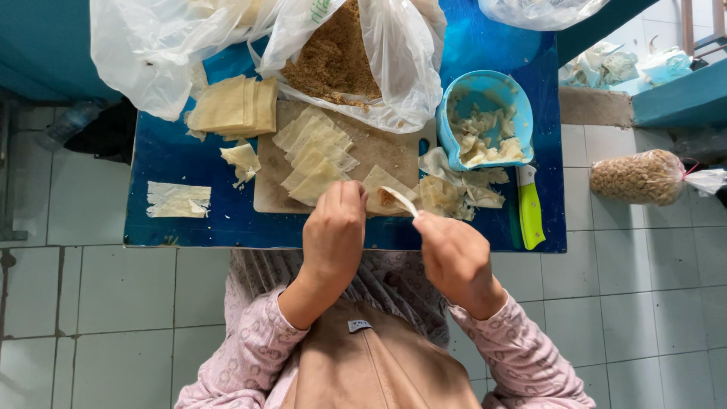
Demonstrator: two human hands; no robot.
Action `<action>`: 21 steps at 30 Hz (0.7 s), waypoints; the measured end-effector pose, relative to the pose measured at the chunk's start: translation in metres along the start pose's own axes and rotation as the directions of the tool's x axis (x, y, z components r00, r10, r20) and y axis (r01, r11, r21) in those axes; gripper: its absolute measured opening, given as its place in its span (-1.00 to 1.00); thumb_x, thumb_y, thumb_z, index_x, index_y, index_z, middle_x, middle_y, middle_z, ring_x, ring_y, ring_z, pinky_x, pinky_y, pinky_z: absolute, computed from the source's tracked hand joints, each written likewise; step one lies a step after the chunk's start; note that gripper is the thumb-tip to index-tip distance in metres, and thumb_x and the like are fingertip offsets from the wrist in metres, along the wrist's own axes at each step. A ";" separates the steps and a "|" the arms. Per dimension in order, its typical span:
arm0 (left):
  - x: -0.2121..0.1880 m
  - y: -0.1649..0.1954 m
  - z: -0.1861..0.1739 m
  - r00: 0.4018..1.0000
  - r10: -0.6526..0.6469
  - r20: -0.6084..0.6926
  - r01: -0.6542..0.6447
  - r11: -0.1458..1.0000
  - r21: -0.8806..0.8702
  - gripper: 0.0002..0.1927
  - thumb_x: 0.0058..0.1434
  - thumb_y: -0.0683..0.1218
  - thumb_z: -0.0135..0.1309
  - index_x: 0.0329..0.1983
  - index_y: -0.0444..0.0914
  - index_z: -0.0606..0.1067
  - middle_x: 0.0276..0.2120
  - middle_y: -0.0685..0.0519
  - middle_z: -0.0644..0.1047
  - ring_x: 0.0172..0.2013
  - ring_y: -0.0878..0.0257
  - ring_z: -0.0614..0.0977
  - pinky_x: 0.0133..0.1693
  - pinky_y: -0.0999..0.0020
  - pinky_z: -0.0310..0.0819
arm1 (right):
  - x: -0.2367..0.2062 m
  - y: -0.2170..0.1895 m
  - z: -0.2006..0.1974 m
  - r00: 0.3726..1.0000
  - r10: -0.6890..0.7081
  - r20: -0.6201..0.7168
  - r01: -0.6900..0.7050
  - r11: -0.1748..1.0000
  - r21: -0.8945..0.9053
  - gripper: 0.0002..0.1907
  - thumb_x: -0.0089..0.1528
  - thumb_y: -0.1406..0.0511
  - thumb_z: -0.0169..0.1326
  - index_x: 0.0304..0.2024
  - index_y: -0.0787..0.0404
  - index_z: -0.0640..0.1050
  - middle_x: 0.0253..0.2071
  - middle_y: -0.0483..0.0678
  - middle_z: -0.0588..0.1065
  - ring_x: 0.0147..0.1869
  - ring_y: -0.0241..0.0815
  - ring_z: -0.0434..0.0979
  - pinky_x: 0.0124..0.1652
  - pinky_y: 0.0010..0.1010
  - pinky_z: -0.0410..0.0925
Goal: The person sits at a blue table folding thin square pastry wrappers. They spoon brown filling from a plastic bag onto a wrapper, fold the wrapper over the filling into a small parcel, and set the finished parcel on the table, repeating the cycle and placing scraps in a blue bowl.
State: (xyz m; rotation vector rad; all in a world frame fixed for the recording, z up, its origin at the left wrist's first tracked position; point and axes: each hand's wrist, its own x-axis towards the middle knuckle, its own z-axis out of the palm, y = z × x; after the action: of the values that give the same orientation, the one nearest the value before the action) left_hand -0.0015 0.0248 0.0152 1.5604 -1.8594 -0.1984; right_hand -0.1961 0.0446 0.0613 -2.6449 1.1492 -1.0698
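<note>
My left hand (333,231) rests at the near edge of a wooden cutting board (375,144), fingers curled on a pale pastry sheet (382,189) that has a dab of brown filling on it. My right hand (453,257) holds a white spoon (400,199) whose tip lies over that sheet. A row of overlapping pastry sheets (314,155) lies across the board, just beyond my left hand. A clear plastic bag of brown crumbly filling (333,57) lies open at the board's far edge.
The board sits on a small blue table (170,155). A stack of sheets (231,106), loose scraps (178,198), a blue bowl of pastry scraps (485,121) and a green-handled knife (530,208) lie around. A bag of peanuts (640,176) lies on the tiled floor.
</note>
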 end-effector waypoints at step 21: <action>0.006 -0.005 -0.004 0.989 0.136 -0.055 -0.145 0.960 -0.239 -0.72 0.32 -0.18 0.14 0.08 -0.28 0.47 -0.20 -0.02 0.56 -0.23 0.04 0.60 -0.17 0.14 0.45 | 0.083 0.031 0.028 0.974 0.206 0.097 -0.182 0.960 -0.212 -0.75 0.30 0.40 0.18 0.03 0.29 0.54 0.05 0.04 0.47 0.15 0.10 0.47 0.15 -0.12 0.32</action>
State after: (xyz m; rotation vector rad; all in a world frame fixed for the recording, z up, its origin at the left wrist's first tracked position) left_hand 0.0043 0.0195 0.0178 1.2532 -1.8321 -0.3172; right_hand -0.1583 -0.0383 0.0778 -2.6254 1.5273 -0.7900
